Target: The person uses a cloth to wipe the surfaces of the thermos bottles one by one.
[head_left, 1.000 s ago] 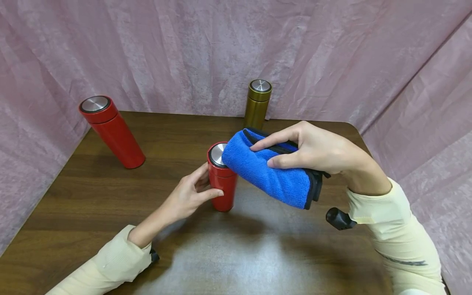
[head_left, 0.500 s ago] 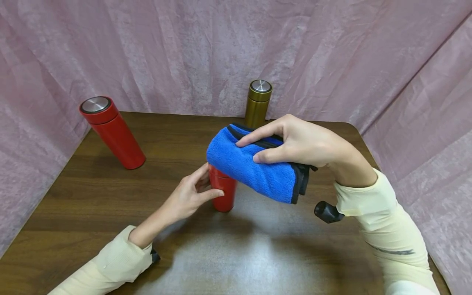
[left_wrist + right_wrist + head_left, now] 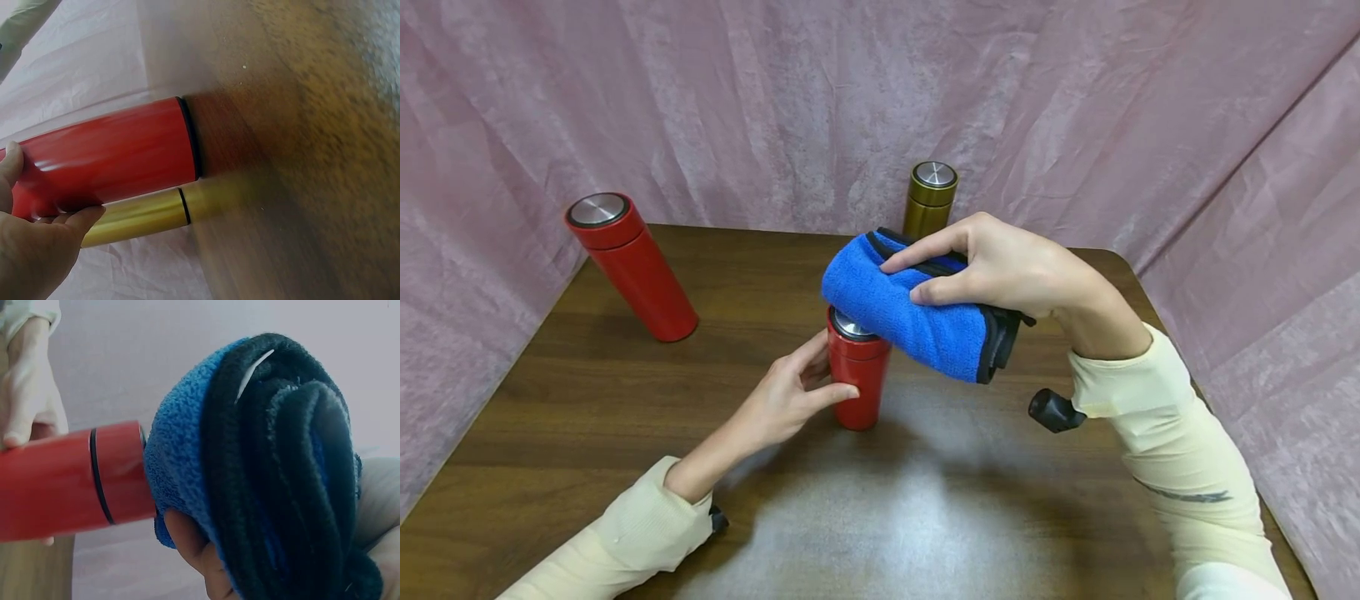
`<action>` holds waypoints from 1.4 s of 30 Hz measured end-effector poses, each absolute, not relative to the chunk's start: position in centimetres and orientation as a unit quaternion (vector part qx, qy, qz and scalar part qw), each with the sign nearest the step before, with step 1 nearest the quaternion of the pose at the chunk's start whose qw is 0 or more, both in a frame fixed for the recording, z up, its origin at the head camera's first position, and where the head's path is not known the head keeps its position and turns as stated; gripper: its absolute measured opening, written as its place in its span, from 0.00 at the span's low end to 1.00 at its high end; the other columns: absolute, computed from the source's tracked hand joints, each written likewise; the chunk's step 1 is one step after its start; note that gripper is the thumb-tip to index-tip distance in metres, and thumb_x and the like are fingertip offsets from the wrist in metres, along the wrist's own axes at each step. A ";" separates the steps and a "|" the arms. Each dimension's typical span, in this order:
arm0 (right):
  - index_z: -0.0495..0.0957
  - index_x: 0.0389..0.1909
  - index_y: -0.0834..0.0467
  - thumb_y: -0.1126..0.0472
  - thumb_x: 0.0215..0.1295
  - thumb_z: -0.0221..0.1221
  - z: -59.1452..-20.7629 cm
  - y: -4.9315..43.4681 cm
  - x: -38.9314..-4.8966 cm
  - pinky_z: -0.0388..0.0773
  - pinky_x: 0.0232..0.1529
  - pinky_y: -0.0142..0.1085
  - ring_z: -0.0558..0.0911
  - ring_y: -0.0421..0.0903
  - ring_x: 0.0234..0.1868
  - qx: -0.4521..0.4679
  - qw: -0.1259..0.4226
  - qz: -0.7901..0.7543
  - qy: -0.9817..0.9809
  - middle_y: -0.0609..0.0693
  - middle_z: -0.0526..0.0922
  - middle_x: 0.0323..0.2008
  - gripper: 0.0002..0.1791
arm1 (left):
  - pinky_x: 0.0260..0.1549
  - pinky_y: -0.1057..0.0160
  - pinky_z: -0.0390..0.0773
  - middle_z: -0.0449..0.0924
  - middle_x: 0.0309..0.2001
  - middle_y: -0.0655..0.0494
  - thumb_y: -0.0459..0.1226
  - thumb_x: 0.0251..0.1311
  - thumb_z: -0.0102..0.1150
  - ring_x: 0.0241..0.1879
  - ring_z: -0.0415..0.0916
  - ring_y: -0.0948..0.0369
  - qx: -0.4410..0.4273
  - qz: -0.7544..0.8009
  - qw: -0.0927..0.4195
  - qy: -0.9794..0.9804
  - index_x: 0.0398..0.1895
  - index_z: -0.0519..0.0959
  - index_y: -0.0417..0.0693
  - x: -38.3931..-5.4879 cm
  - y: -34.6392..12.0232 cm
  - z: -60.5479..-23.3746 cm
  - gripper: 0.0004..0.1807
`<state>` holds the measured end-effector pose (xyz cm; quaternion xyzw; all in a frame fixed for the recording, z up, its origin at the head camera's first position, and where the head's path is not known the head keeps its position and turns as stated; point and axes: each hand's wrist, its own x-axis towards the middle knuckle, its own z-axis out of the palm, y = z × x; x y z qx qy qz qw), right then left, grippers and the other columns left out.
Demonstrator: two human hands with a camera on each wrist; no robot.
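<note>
Left hand curls round the nearer red vacuum flask, upright on the worktop, presumably to steady it, while the right hand pinches the folded blue towel over its lid.

Gap between outer red flask and central red flask, blue cloth before gold flask, rear clearance unclear

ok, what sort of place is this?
Likely a curtained-off recording setup, though I can't be certain: pink curtains hang round the back and sides of a wood-grain table, and a black device sits by the right sleeve.
</note>
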<state>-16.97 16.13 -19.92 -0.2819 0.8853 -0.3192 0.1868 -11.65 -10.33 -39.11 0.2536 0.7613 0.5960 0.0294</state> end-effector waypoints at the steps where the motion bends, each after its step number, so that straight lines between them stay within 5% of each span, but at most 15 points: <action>1: 0.84 0.61 0.43 0.55 0.68 0.68 -20.0 16.2 -17.2 0.87 0.45 0.44 0.85 0.53 0.45 -0.280 0.189 -0.320 0.885 0.54 0.82 0.57 0.21 | 0.62 0.54 0.77 0.75 0.68 0.41 0.27 0.61 0.71 0.64 0.76 0.48 0.253 0.596 0.030 0.761 0.78 0.62 0.39 -11.6 -10.3 -39.1 0.42; 14: 0.83 0.63 0.44 0.56 0.69 0.67 -20.7 17.0 -18.4 0.87 0.44 0.44 0.86 0.55 0.44 -0.224 0.177 -0.364 0.886 0.55 0.80 0.58 0.21 | 0.63 0.54 0.77 0.77 0.66 0.41 0.27 0.59 0.73 0.63 0.77 0.49 0.251 0.592 0.020 0.766 0.76 0.64 0.37 -11.6 -10.3 -39.1 0.42; 27: 0.82 0.63 0.54 0.65 0.69 0.67 -24.2 17.8 -16.5 0.85 0.50 0.37 0.83 0.52 0.53 -0.297 -0.044 -0.480 0.824 0.52 0.81 0.61 0.22 | 0.62 0.56 0.77 0.78 0.64 0.42 0.27 0.59 0.73 0.62 0.78 0.49 0.253 0.597 0.015 0.762 0.75 0.66 0.36 -11.6 -10.3 -39.2 0.41; 34: 0.81 0.64 0.54 0.66 0.67 0.69 -28.5 17.6 -15.6 0.86 0.50 0.46 0.84 0.51 0.53 -0.319 -0.041 -0.471 0.821 0.52 0.81 0.61 0.25 | 0.62 0.54 0.77 0.77 0.66 0.42 0.29 0.60 0.73 0.63 0.78 0.49 0.245 0.591 0.025 0.768 0.77 0.63 0.37 -11.5 -10.3 -39.2 0.43; 42: 0.80 0.65 0.54 0.69 0.66 0.68 -31.8 17.3 -14.9 0.87 0.48 0.44 0.83 0.50 0.53 -0.319 -0.049 -0.488 0.811 0.54 0.82 0.58 0.26 | 0.63 0.52 0.75 0.75 0.68 0.41 0.30 0.60 0.73 0.65 0.76 0.48 0.237 0.581 0.029 0.778 0.78 0.61 0.38 -11.5 -10.4 -39.1 0.44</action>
